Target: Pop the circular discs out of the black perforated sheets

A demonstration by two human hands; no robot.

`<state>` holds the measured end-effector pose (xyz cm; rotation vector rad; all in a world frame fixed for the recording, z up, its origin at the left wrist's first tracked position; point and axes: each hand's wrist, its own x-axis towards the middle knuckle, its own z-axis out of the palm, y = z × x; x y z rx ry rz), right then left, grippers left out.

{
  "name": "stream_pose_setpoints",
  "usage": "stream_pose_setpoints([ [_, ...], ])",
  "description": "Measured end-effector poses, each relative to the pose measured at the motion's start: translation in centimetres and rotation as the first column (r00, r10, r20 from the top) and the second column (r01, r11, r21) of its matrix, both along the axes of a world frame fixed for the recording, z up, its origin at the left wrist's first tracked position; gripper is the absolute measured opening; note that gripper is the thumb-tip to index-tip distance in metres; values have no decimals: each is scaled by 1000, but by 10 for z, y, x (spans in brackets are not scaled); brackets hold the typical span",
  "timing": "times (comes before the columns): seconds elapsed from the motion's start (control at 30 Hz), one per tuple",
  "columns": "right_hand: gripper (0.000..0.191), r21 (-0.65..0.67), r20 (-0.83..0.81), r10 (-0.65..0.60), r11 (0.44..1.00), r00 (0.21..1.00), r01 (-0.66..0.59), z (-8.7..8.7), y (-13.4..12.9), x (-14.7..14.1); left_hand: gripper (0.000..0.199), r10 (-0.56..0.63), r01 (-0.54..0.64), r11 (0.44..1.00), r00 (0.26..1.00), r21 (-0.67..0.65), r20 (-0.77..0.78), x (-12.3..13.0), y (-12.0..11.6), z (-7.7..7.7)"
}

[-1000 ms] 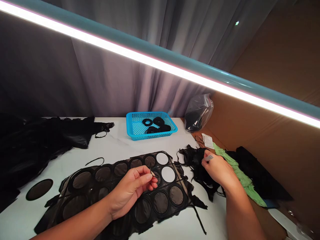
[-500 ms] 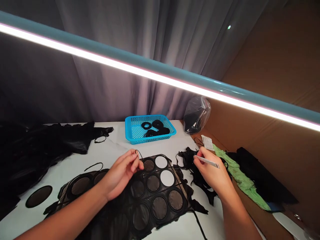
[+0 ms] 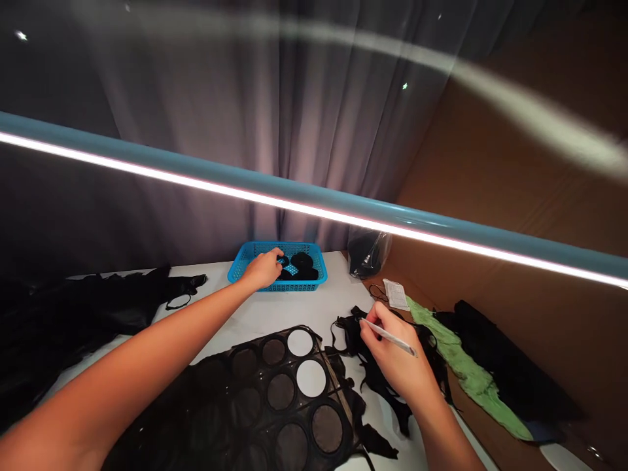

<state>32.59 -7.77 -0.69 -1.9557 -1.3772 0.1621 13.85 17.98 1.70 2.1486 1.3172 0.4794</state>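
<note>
My left hand (image 3: 263, 269) reaches over the near left side of a blue mesh basket (image 3: 321, 282). Its fingers are bent at black rings inside, and whether they grip one is hidden. Coils of black rings (image 3: 301, 260) lie in the basket. My right hand (image 3: 395, 350) is closed on a thin pale tool (image 3: 392, 337), above black scraps (image 3: 352, 329) on the white table. A dark sheet with round openings (image 3: 267, 383) lies in front of me; two openings at its right, such as the upper one (image 3: 299, 342), show white.
A lamp tube (image 3: 294, 197) crosses the view above the table. Black material (image 3: 98, 307) is heaped at the left. A clear bag (image 3: 367, 255) stands behind, right of the basket. Green cloth (image 3: 471, 369) and black cloth (image 3: 515, 366) lie at the right beside a brown panel (image 3: 540, 196).
My left hand has moved from above the dark sheet forward to the basket. My right hand still holds the pale tool. The view has shifted, and the lamp tube appears lower.
</note>
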Motion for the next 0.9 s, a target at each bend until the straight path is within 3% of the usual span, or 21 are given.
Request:
stream_pose_setpoints([
  [0.1,20,-4,-19,26,1000,999,-26,1,1,-2,33,-84,97,992,985,83,-151,10,8,-1],
  [0.27,19,26,-41,64,998,997,-62,1,2,-3,32,-261,305,947,916,106,-305,15,12,-10],
  [0.4,18,60,-68,106,993,992,-102,4,1,-2,33,-292,363,911,902,195,-317,13,-2,-10],
  [0.5,10,71,-201,200,979,959,-189,3,2,-7,31,-282,362,895,912,260,-298,-4,-25,-5],
  [0.6,21,83,-311,377,925,873,-370,-11,9,-20,17,-267,352,896,914,271,-304,-50,-56,-2],
  [0.7,24,98,-208,510,860,834,-502,-34,25,-35,19,-226,317,924,904,213,-363,-123,-84,-6],
  [0.8,17,53,-82,519,855,851,-516,-52,48,-47,23,-192,257,960,891,110,-411,-199,-98,-11],
  [0.9,17,-19,-34,466,884,884,-466,-59,70,-50,29,-192,212,977,879,-3,-436,-251,-100,-18],
])
